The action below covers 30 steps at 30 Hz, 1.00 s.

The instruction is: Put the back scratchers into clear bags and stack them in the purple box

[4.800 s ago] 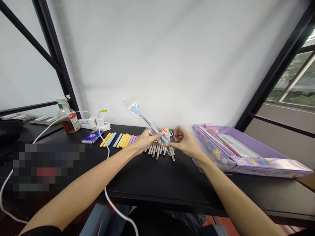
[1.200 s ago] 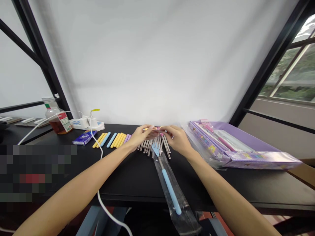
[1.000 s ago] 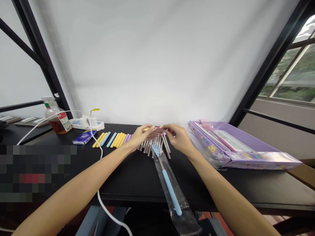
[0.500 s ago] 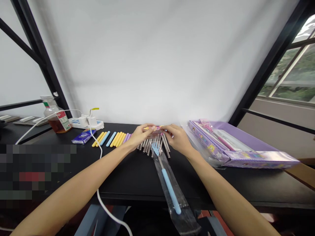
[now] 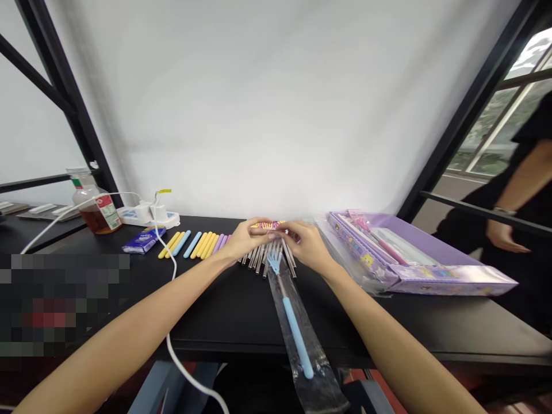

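My left hand [image 5: 246, 238] and my right hand [image 5: 304, 244] meet over the black tabletop, fingers pinched at the upper end of a long clear plastic sleeve [image 5: 317, 351]. Inside the sleeve lies a back scratcher [image 5: 297, 336] with a light-blue handle, a metal rod and a light-blue claw pointing toward the wall. A pink and yellow patterned piece [image 5: 272, 225] shows between my hands; whether it belongs to the sleeve I cannot tell. Under my fingers, several metal rods [image 5: 257, 263] lie fanned out. Yellow, blue and purple handles [image 5: 202, 245] are lined up by my left wrist.
A purple open box [image 5: 452, 282] with packaged items stands at the right. At the left are a blue packet [image 5: 143, 239], a power strip [image 5: 168, 218] and a bottle [image 5: 97, 210]. A white cable [image 5: 173, 345] crosses the desk edge. Another person's arm [image 5: 528, 175] shows far right.
A person has come into view at the far right. My right fingers have shifted slightly at the sleeve's upper end. The view has moved a little.
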Available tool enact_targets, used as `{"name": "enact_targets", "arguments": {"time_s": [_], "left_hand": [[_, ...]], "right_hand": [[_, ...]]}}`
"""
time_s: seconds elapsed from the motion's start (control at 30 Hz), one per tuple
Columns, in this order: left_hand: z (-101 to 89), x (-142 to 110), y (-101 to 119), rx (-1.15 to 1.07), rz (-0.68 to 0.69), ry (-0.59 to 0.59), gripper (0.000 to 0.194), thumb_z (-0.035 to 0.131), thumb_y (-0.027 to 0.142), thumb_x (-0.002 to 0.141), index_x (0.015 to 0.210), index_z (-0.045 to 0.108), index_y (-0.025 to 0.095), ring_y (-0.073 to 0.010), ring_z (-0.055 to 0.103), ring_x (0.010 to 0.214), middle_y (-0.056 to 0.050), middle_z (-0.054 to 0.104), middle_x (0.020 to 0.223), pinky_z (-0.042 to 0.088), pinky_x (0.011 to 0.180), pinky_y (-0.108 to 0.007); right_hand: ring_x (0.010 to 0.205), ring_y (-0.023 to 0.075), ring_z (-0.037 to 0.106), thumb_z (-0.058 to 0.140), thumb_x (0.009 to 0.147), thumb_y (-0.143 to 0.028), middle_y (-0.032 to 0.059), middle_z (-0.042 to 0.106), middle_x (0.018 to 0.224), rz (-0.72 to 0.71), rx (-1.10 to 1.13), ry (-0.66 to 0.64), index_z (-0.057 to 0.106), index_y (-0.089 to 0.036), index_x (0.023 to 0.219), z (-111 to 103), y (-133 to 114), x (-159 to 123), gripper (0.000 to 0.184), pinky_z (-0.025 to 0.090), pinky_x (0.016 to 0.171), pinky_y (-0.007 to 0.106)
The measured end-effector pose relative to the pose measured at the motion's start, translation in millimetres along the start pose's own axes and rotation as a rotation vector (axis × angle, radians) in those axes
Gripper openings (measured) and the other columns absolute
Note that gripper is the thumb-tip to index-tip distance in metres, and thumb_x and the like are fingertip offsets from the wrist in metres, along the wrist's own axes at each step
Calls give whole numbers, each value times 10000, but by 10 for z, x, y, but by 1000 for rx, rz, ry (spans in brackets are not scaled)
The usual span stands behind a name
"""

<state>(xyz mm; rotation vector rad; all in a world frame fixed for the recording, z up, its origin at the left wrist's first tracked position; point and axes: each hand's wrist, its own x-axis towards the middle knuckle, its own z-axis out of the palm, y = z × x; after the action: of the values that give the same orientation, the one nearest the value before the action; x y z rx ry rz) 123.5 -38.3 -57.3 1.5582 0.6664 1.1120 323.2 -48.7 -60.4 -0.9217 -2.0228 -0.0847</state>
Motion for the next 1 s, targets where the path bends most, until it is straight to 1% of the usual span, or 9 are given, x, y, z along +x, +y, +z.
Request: {"name": "enact_targets", "arguments": {"time_s": [0.17, 0.27, 0.4, 0.5, 0.6, 0.7, 0.83, 1.0], "left_hand": [[-15, 16, -23, 22, 27, 14, 568, 815, 461, 735, 1166, 625, 143, -283, 728, 982, -124, 777, 952, 544, 945, -426], [-30, 26, -44, 40, 41, 14, 580, 815, 457, 737, 1184, 618, 145, -284, 729, 969, -136, 773, 983, 551, 921, -417], [-44, 39, -70, 0, 46, 13, 580, 826, 418, 730, 1196, 610, 150, -297, 713, 1031, -154, 758, 1054, 544, 937, -430], [-38, 47, -72, -36, 44, 49, 581, 863, 369, 682, 1162, 616, 151, -306, 704, 1058, -157, 750, 1085, 545, 941, -441], [-30, 51, -69, -53, 21, 96, 588, 890, 325, 635, 1129, 624, 147, -294, 713, 1029, -148, 757, 1056, 539, 949, -443], [-31, 53, -76, -65, 13, 135, 549, 881, 347, 641, 1093, 645, 142, -281, 709, 1028, -148, 752, 1070, 529, 957, -441], [-37, 56, -102, 7, 18, 169, 447, 852, 416, 665, 966, 709, 119, -283, 687, 1051, -156, 744, 1066, 508, 974, -440], [-43, 64, -127, 28, 31, 182, 408, 880, 376, 612, 898, 728, 128, -268, 688, 1000, -127, 750, 988, 506, 961, -435]], "right_hand": [[879, 205, 638, 565, 908, -114, 72, 708, 992, -16, -5, -57, 719, -218, 1037, 5, -8, 3, 226, 491, 780, 332], [938, 220, 632, 568, 912, -128, 82, 686, 1002, -12, -18, -75, 721, -213, 1018, 15, -26, 0, 205, 489, 817, 346], [880, 207, 624, 622, 897, -177, 76, 672, 979, 10, -44, -46, 701, -208, 995, 28, -45, -2, 130, 484, 759, 324], [808, 193, 608, 666, 867, -186, 63, 670, 940, 26, -77, -20, 688, -205, 960, 30, -43, -3, 97, 471, 705, 309], [778, 184, 598, 664, 880, -215, 61, 669, 936, 19, -77, 4, 696, -211, 948, 28, -33, -8, 75, 467, 695, 304], [763, 177, 598, 667, 885, -230, 58, 670, 926, 13, -51, 0, 706, -212, 955, 31, -24, -16, 82, 466, 693, 300], [746, 174, 595, 704, 852, -212, 51, 668, 901, 13, -35, -42, 709, -204, 977, 34, -26, -21, 125, 461, 684, 300], [774, 168, 598, 660, 873, -197, 57, 650, 936, 25, 2, -52, 717, -208, 971, 23, -31, -21, 114, 468, 701, 299]]}}
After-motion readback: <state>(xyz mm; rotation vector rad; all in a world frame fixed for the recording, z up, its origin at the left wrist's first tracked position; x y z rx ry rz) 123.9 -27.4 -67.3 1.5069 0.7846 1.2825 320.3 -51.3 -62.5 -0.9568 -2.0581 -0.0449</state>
